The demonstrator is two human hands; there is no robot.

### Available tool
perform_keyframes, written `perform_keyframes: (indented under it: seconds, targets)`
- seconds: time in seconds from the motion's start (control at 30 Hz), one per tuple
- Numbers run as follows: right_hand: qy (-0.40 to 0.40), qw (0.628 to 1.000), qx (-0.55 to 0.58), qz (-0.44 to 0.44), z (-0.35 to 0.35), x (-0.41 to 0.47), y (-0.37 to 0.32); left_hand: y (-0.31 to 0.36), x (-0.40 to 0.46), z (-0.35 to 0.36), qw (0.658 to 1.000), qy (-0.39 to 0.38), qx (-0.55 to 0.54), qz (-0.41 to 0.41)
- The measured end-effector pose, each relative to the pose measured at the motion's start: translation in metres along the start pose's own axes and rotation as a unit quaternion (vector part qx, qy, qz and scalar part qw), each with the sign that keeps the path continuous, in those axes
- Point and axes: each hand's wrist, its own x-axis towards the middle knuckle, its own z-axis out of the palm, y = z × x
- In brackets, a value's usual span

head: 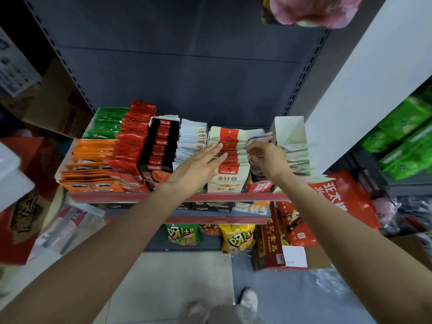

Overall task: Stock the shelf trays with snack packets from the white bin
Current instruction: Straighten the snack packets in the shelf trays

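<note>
At the centre of the frame, the left hand (198, 167) lies with straight, spread fingers flat on the row of cream-and-red snack packets (228, 160) standing upright in their tray on the red-edged metal shelf (177, 197). Just right of it, the right hand (265, 157) has its fingers curled, pinching at the right edge of the same row, beside a row of pale pink and green packets (297, 157). To the left along the shelf stand rows of white packets (190, 141), black packets (161, 146), red packets (133, 141), green packets (107, 123) and orange packets (91, 160). Below, at lower centre, a green chip bag (183, 235) and a yellow chip bag (237, 238) sit on a lower shelf. A corner of a white bin (9, 174) shows at the left edge.
</note>
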Motion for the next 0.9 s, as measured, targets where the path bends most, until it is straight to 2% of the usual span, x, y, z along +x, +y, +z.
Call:
perform_keyframes:
  seconds: [0.4,0.5,0.57,0.73,0.83,0.9]
  targets:
    - [0.007,1.000,-0.014,-0.005,0.010,0.009,-0.002,0.003,-0.006,0.005,0.998,0.052,-0.020,-0.004]
    - [-0.039,0.994,0.087,0.044,0.006,0.011,-0.001,0.008,-0.007,0.004,0.998,0.053,-0.007,-0.014]
    - [-0.025,0.990,0.116,0.077,0.005,0.017,0.002,0.010,-0.003,0.003,0.999,0.041,0.001,-0.030]
    - [0.003,0.995,0.004,0.097,0.010,0.021,-0.012,0.010,0.018,-0.003,0.996,-0.028,-0.029,-0.080]
    - [0.008,0.993,0.037,0.111,0.009,0.007,-0.022,0.010,0.019,-0.006,0.995,-0.039,-0.037,-0.085]
    - [-0.017,0.994,0.053,0.092,0.014,-0.002,-0.028,0.009,0.017,-0.005,0.996,-0.039,-0.028,-0.081]
